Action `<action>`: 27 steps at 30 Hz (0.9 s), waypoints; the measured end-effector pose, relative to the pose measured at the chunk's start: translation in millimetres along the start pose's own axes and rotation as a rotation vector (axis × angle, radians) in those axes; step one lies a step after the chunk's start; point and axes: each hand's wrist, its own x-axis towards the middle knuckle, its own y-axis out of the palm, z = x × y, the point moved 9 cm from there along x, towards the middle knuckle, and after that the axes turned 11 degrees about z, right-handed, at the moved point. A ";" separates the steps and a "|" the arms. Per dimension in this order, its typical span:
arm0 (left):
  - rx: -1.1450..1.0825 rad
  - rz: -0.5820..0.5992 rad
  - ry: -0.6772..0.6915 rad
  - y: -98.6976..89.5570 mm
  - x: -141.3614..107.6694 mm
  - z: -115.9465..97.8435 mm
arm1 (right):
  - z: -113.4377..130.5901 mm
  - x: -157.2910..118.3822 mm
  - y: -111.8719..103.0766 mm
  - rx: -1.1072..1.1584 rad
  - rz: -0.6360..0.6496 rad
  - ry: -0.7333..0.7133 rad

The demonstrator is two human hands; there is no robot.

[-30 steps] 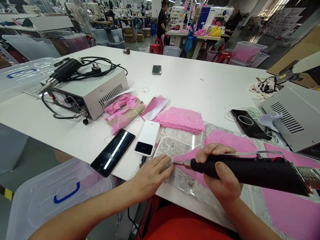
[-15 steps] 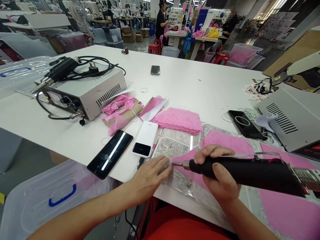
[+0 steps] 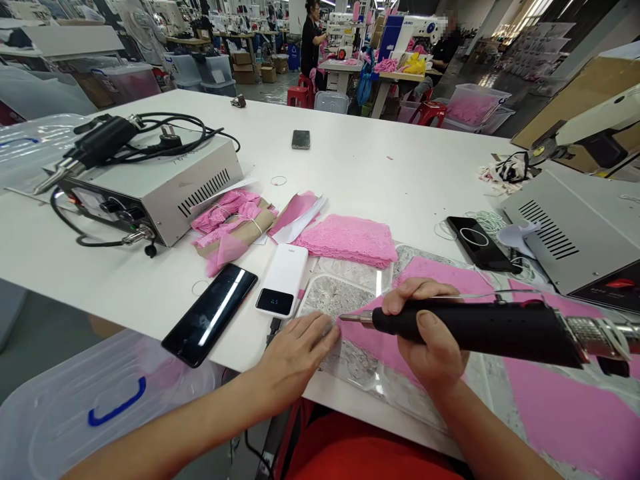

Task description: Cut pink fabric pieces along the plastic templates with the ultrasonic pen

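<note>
My right hand [image 3: 433, 333] is wrapped round a black handpiece [image 3: 475, 331] with a slim metal tip, held almost level and pointing left. The tip is at the left corner of a piece of pink fabric [image 3: 367, 333], though contact is hard to make out. My left hand [image 3: 303, 347] lies flat with fingers stretched, its fingertips beside that corner. Under the fabric is a grey marbled mat [image 3: 340, 293] with a clear cover. Another pink piece [image 3: 445, 277] lies behind the handpiece, and a larger one [image 3: 565, 407] to its right.
A stack of pink lace [image 3: 350, 240] lies behind the mat. To its left are a bundled pink roll [image 3: 233, 227], a white power bank [image 3: 283, 280] and a black phone [image 3: 210, 313]. Vented metal boxes [image 3: 165, 190] stand on both sides. A second phone [image 3: 483, 243] lies right.
The whole view has shifted slightly, with things now further left in the picture. Both hands keep nearly the same pose, and the handpiece tip stays at the fabric corner.
</note>
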 end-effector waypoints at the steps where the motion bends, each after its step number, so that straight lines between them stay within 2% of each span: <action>1: -0.002 0.000 0.000 0.2 -0.2 0.1 | 0.4 0.1 0.5 -0.001 0.001 -0.004; 11: -0.003 -0.017 0.017 1.3 -1.6 -0.2 | 1.2 1.8 6.3 -0.031 0.055 -0.021; 14: 0.017 -0.013 0.017 0.9 -2.3 1.3 | 4.2 5.0 2.9 -0.023 0.029 -0.017; 17: 0.032 -0.023 0.037 -2.0 -2.7 1.7 | 15.6 11.6 -18.8 -0.025 -0.075 -0.036; 23: 0.047 -0.081 0.068 -6.1 2.1 2.4 | 39.0 17.3 -84.4 -0.090 -0.307 -0.115; 25: 0.065 -0.080 0.107 -4.6 6.1 -0.7 | 36.5 15.6 -94.0 -0.078 -0.337 -0.118; 27: 0.083 -0.067 0.137 -2.5 9.7 -3.4 | 29.1 14.0 -94.7 -0.063 -0.333 -0.096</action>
